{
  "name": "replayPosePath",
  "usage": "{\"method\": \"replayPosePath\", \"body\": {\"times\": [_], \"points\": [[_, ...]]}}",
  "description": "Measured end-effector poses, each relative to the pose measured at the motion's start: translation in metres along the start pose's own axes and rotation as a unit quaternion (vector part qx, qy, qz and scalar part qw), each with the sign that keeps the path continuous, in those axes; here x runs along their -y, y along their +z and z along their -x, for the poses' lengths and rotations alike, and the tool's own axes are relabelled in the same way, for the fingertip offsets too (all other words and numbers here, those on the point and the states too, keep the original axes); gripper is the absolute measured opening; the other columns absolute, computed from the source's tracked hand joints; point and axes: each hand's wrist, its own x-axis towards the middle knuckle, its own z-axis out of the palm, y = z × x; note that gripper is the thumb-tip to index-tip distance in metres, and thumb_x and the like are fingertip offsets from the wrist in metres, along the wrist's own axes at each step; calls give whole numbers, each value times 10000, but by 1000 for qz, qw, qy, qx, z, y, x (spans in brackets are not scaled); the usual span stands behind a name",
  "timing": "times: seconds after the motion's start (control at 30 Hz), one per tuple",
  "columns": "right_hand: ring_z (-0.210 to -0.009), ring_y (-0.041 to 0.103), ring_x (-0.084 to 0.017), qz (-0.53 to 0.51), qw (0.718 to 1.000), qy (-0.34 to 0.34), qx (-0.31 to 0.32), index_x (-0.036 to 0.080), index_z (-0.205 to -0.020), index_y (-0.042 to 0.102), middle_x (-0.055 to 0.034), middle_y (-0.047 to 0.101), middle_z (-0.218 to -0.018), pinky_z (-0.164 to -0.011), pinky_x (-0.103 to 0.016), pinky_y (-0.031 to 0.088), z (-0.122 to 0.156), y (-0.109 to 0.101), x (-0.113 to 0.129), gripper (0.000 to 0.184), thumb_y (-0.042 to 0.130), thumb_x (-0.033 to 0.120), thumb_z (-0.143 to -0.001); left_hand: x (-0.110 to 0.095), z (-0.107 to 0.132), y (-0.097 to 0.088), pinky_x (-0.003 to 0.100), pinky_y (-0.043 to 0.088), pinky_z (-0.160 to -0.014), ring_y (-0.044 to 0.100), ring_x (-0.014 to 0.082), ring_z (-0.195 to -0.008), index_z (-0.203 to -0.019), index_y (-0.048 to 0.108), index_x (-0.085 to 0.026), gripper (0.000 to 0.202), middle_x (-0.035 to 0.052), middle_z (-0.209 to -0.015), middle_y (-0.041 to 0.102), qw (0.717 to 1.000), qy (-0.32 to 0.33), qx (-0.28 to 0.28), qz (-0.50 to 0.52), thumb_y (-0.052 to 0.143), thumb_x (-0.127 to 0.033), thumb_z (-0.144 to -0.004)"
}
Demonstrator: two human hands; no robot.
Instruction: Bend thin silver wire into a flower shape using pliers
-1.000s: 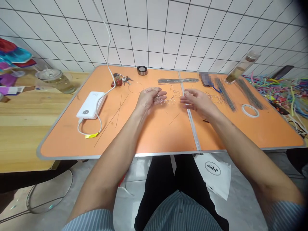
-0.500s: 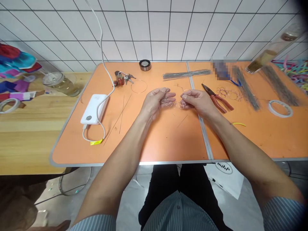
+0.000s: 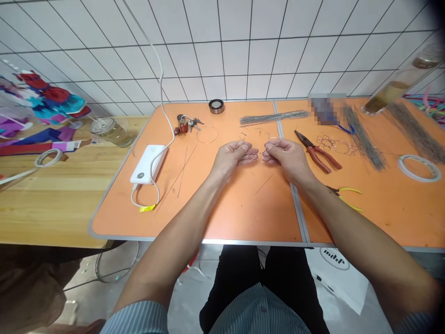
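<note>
My left hand (image 3: pixel 233 159) and my right hand (image 3: pixel 285 157) meet over the middle of the orange folding table (image 3: pixel 222 218). Both are closed, pinching a thin bent wire piece with small loops (image 3: pixel 259 157) that spans the gap between them. More curled wire (image 3: pixel 255 133) lies on the table just behind my fingers. Red-handled pliers (image 3: pixel 318 151) rest to the right of my right hand.
A white power bank (image 3: pixel 148 163) with its cable lies at the left, keys (image 3: pixel 186 124) and a tape roll (image 3: pixel 216 105) at the back. Straight wire bundles (image 3: pixel 273 117), wire rings (image 3: pixel 333 144), white tape (image 3: pixel 419 167), yellow-handled cutters (image 3: pixel 347 195) and a bottle (image 3: pixel 392 90) are to the right. A jar (image 3: pixel 111 131) stands on the wooden table.
My right hand, open and apart a second ago, has closed on the wire piece and both hands have drawn together. The camera view has shifted, showing the pliers.
</note>
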Motion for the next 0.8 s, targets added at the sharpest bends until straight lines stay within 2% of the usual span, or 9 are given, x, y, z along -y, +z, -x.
{"method": "replayPosePath", "body": {"times": [0.17,0.23,0.3,0.37,0.43,0.5,0.57,0.63,0.8], "points": [[-733,749,-148,-3,1000,15,7,216,-916,769,-22,788,-822,-643,-235,617,7,6,0,537,1042,596,-653,-2,0,3,314,672,-808,843,210,-858,-1100,754,-196,496,95,-1040,873,999,45,-28,2,992,-506,-794],[-750,756,-156,1,999,23,27,221,-924,765,-25,793,-840,-654,-241,622,11,9,2,551,1038,618,-658,-6,1,3,301,668,-793,843,211,-860,-1070,762,-191,477,94,-1010,870,997,70,-41,-3,975,-528,-808],[-791,771,-167,12,998,20,51,224,-961,768,-39,810,-909,-674,-253,628,13,8,6,544,994,655,-718,-15,1,-1,277,657,-754,837,199,-825,-967,751,-188,436,89,-966,865,993,90,-69,-15,958,-545,-824],[-834,781,-177,37,998,-13,56,229,-1019,772,-53,823,-974,-708,-270,631,11,3,9,488,918,653,-827,-28,1,-9,249,631,-676,824,184,-772,-950,740,-202,409,68,-908,854,988,106,-109,-21,941,-541,-842],[-849,780,-183,84,994,-61,30,231,-1059,773,-55,826,-984,-752,-292,628,8,-5,12,359,851,553,-919,-41,1,-19,220,603,-626,807,160,-725,-949,726,-221,375,41,-857,841,980,121,-154,-22,919,-532,-866],[-857,779,-198,153,984,-91,5,221,-1057,780,-55,826,-970,-793,-322,618,3,-12,12,209,795,397,-946,-52,0,-27,196,568,-575,770,132,-652,-927,711,-231,344,17,-798,821,973,137,-186,-20,900,-515,-885],[-899,778,-224,247,963,-109,9,206,-1026,798,-60,831,-970,-837,-352,596,-1,-14,12,136,739,284,-932,-58,0,-34,182,528,-528,728,110,-591,-901,697,-232,326,2,-754,799,968,147,-200,-18,880,-502,-901],[-946,770,-244,349,928,-121,45,201,-990,815,-63,840,-981,-864,-364,559,-5,-9,13,139,698,225,-921,-60,0,-37,176,487,-491,695,98,-551,-884,684,-231,321,-7,-723,780,967,148,-208,-17,866,-495,-906],[-955,705,-243,514,831,-156,146,198,-965,807,-80,829,-1041,-769,-338,441,-18,30,22,198,615,157,-943,-61,-1,-42,181,450,-463,655,92,-509,-875,676,-229,340,-20,-681,740,968,149,-203,-7,892,-490,-865]]}}
